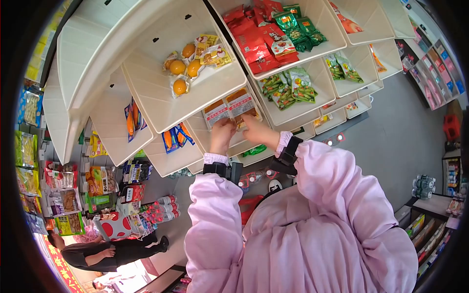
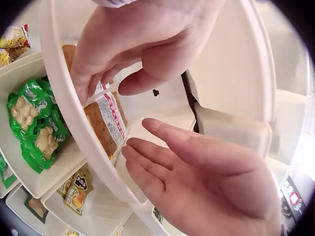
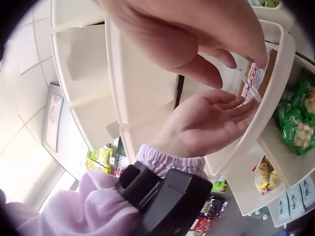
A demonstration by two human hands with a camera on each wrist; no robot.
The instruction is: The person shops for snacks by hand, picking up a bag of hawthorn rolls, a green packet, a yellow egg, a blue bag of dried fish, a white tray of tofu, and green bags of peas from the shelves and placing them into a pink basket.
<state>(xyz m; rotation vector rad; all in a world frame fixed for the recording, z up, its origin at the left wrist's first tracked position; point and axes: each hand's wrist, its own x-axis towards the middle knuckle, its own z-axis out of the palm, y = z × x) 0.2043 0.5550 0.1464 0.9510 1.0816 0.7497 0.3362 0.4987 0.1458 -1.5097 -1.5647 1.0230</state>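
Two flat packets of brown food with white-and-red labels (image 1: 240,103) lie side by side in a white plastic bin (image 2: 91,147). My left hand (image 1: 222,136) reaches over the bin's front, its fingertips at the lower edge of the left packet. Beside it, my right hand (image 1: 258,131) has its fingers by the right packet. In the right wrist view the left hand's palm (image 3: 209,123) shows with fingers extended near the packets. The left wrist view shows the right palm (image 2: 211,182) likewise, its fingers relaxed and loosely spread. Parts of the fingertips are hidden behind the rim.
Bins around hold round orange-yellow wrapped snacks (image 1: 177,67), red packets (image 1: 259,44), green packets (image 1: 300,85) and orange-and-blue packets (image 1: 173,138). Snack bags (image 1: 63,176) hang at the left. A person in black (image 1: 93,254) stands at lower left.
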